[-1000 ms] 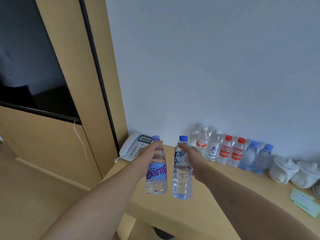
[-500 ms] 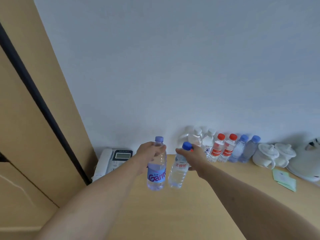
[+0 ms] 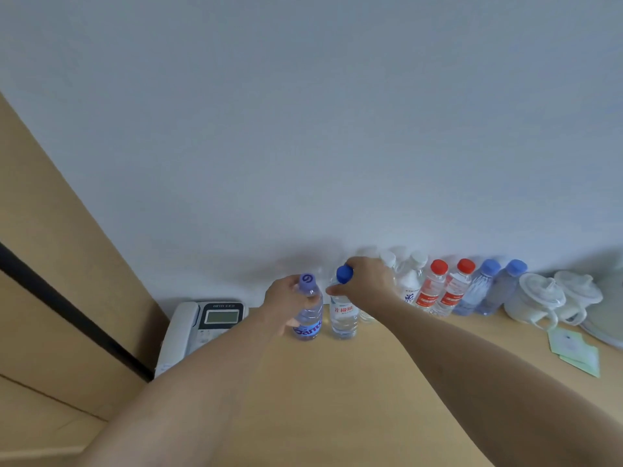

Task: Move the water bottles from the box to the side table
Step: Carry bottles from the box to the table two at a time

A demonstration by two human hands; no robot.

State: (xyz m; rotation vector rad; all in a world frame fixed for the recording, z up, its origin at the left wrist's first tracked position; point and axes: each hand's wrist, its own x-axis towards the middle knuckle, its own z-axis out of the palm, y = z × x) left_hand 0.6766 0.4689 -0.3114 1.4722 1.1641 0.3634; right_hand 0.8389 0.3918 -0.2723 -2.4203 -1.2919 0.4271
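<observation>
— Could any writing be made out?
— Partly. The purple-capped bottle (image 3: 308, 318) carried a blue band with large white letters, "Gant" or close to it, half covered by the left hand (image 3: 286, 298).
— And its neighbour?
— The blue-capped bottle (image 3: 343, 315) had small red characters, too blurred to read. The red labels on the red-capped bottles (image 3: 438, 294) and the strip above the telephone (image 3: 215, 318) screen were illegible too.

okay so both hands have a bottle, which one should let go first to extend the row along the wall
Right, probably. The right hand holds the blue-capped bottle next to the row's white-capped bottle; the left hand holds the purple-labelled bottle farther out, toward the phone.
</observation>
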